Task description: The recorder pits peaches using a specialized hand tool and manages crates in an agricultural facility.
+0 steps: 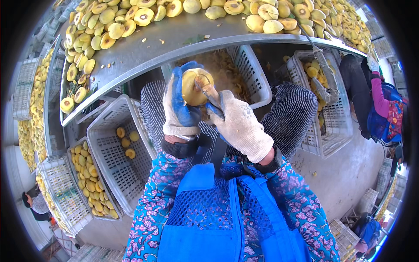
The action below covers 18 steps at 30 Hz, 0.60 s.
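My left hand (172,109), in a white knit glove with a blue coated palm, grips a halved yellow fruit (190,90), apparently a peach. Its cut face is turned towards my right hand (244,127), which wears a matching glove. Between the right fingers is a small hand tool (211,93), perhaps a pitting knife. The tip, curved and wet-looking, sits in the middle of the fruit, at the pit area. Below both hands, between my knees, a white plastic crate (257,77) contains brownish scraps or pits (226,65); the hands hide part of it.
A metal table (147,39) heaped with fruit halves (214,12) spans the front. Left stand a crate (108,140) with several halves and a fuller crate (70,154). At right, another crate (334,131) holds fruit under a wrapped hook-like bar (331,73). A co-worker (381,101) sits farther right.
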Available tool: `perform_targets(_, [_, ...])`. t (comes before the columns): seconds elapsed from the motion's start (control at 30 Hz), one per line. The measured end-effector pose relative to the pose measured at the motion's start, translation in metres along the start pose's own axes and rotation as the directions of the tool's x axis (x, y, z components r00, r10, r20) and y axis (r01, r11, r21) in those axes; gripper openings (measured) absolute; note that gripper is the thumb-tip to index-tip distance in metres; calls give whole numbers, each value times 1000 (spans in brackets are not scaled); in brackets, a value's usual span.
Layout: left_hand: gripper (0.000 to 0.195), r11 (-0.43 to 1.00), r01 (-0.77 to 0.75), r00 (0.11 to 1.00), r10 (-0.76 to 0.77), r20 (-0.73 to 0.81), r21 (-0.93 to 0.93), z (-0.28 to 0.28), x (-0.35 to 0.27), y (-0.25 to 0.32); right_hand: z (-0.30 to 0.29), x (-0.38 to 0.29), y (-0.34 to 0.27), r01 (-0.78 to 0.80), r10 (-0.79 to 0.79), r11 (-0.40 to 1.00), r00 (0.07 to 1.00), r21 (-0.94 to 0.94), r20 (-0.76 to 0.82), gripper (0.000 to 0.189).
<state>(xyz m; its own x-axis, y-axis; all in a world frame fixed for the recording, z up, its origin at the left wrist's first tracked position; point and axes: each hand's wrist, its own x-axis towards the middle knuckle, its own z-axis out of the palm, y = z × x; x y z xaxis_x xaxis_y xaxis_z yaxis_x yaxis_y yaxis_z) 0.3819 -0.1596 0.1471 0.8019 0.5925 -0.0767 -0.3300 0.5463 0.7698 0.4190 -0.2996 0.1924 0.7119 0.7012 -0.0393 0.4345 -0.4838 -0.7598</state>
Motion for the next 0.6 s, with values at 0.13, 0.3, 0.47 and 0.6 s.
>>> perform_targets(0.13, [35, 1000, 28, 990, -28, -139, 3, 5, -1, -2, 3, -6, -2, -30, 28, 999, 998, 36, 61, 27])
perform_targets(0.3, [37, 996, 80, 985, -72, -160, 43, -1, 0, -9, 8, -12, 5, -101, 94, 993, 990, 57, 109, 27])
perform_targets(0.47, [26, 984, 161, 975, -146, -167, 79, 1, 1, -10, 17, -16, 15, -145, 130, 985, 981, 96, 142, 26])
perform_targets(0.6, [25, 978, 184, 965, -160, -208, 102, -10, 5, -15, 21, -11, 23, -203, 166, 965, 962, 164, 218, 27])
